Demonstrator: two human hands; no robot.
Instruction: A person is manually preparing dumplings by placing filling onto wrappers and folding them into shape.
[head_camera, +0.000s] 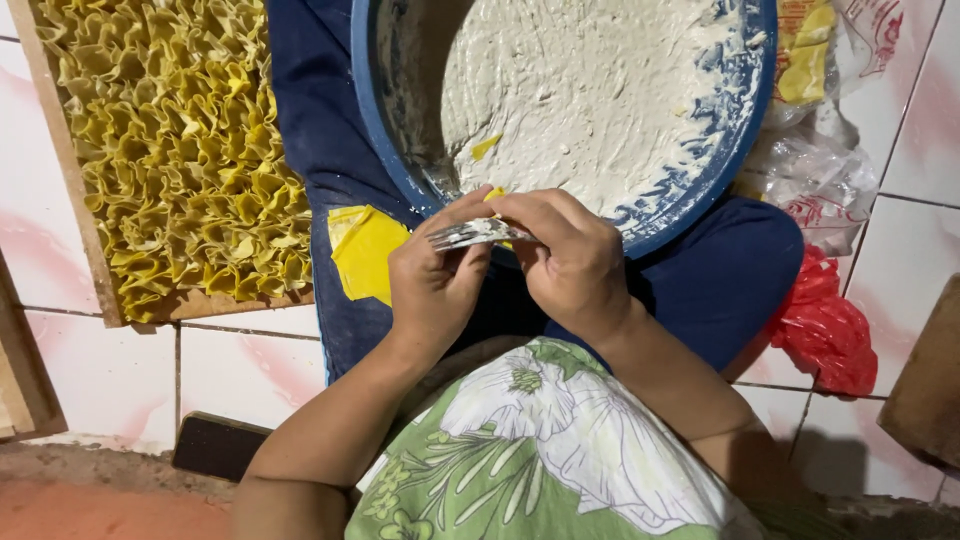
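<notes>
Large round blue basin (400, 160) resting on denim-clad legs (330, 130), inside smeared thick with pale, pasty filling, lumpy and wet-looking, scraped thin toward the rim. At left, a wooden tray (60, 170) on the tiled floor (110, 380), packed tight with ruffled yellow dumplings (180, 140), soft folded edges all upward. At right, crinkled clear bags (820, 170) and a red plastic bag (825, 330). On the thigh, a flat yellow wrapper stack (365, 250), thin and square.

Just below the basin rim, both hands together: left hand (435, 280) pinching a metal fork (470, 234) laden with paste; right hand (570, 260) curled closed over a yellow wrapper (495, 193), only a corner showing.

For a neat fill, probably best: small dab only, set at the wrapper's middle, edges kept clean of paste, fork wiped against the wrapper rather than fingers, hands held over the basin to catch drips.
</notes>
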